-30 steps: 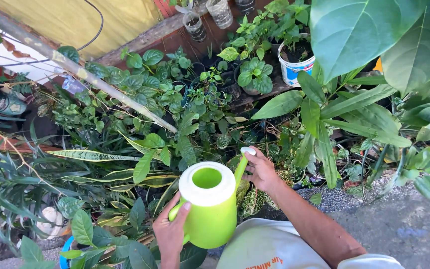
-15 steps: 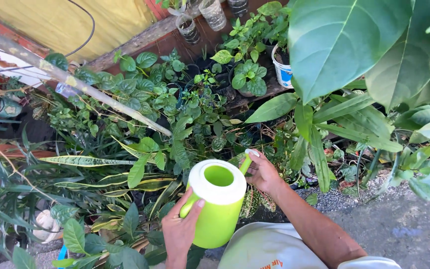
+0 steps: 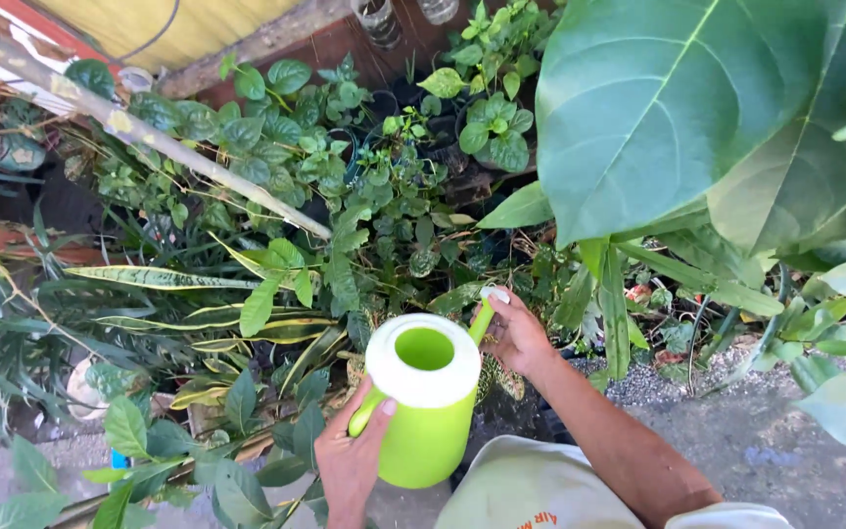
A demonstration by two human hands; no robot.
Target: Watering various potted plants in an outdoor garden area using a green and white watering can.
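- Since the frame a second ago, your view has tipped downward and to the right: the yellow wall has almost slid off the top edge, the white pot of soil has gone from sight, and the huge green leaf (image 3: 678, 108) now fills the upper right corner.
- Your lime-green watering can (image 3: 423, 402) has stayed low in the middle of the view, just in front of your pale shirt (image 3: 531, 485) — its round white collar faces up at you, with the green inside showing through the opening.
- Your left hand (image 3: 350, 460) is clenched around the can's green handle at the lower left of its body, thumb laid along the handle just under the white collar.
- Your right hand (image 3: 516, 333) is closed around the thin green spout where it leaves the can, fingers curled just below the spout's white tip (image 3: 493, 293).
- That tip points up and away from you, into low leafy plants (image 3: 384, 216) crowded close together.
- To the left of the can lie long striped yellow-edged leaves (image 3: 164, 279), and a pale bare branch (image 3: 178, 157) runs slantwise above them.
- Grey gravel and bare ground (image 3: 775, 451) show at the lower right, beside your right forearm.
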